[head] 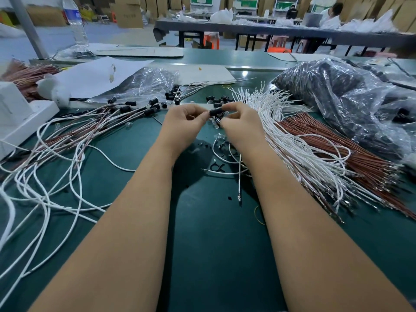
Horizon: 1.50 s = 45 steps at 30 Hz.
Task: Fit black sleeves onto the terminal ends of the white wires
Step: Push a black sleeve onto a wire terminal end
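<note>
My left hand (183,124) and my right hand (242,122) meet above the middle of the green table and pinch one black sleeve (216,111) between their fingertips. A white wire (239,174) hangs from under my right hand toward me, its metal terminal lying on the mat. Loose black sleeves (217,100) lie just beyond my hands. A fan of bare white wires (276,122) spreads to the right. Wires with sleeves fitted (135,109) lie in a heap to the left.
A bundle of brown wires (351,158) lies at the right beside a big plastic bag of black parts (342,102). At the left stand a white box (20,115), a clear bag (148,83) and paper sheets. A water bottle (75,21) stands at the back left.
</note>
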Tool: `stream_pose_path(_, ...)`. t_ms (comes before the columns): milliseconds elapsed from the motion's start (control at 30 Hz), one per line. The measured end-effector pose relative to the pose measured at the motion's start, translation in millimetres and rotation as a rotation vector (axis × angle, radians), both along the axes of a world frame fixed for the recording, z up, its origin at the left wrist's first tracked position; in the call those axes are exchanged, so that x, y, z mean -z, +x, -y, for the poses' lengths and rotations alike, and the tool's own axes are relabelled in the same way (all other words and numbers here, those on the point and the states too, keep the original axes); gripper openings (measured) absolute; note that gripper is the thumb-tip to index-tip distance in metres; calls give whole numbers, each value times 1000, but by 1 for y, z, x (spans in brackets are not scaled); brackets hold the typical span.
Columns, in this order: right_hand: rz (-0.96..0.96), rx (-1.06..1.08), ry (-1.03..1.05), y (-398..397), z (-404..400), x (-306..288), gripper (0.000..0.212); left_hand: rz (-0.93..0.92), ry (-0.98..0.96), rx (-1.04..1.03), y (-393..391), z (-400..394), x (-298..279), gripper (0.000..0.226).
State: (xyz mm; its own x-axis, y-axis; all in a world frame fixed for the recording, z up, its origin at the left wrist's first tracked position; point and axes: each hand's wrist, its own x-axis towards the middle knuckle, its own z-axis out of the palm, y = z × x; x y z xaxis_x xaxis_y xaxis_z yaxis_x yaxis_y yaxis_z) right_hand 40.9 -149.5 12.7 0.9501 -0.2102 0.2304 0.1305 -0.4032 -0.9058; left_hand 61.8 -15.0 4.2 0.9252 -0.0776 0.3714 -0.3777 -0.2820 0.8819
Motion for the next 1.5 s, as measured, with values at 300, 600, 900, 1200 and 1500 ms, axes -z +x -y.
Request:
stream_pose_path(300, 5, -55, 294, 1, 0, 4, 17, 74, 63, -62, 0, 6, 2, 8)
stream_pose_path(600, 6, -62, 277, -1, -6, 8, 17, 63, 69, -71, -2, 8, 4, 8)
stream_pose_path(900, -12, -45, 360, 0, -1, 5, 11, 82, 137, -27, -2, 5, 4, 10)
stream_pose_path(1200, -6, -52, 345, 0, -3, 4, 9, 150, 234, -44, -4, 8, 2, 13)
stream_pose_path(1500, 77, 16, 373, -3, 5, -2, 20, 146, 227, -107, -1, 1, 2, 15)
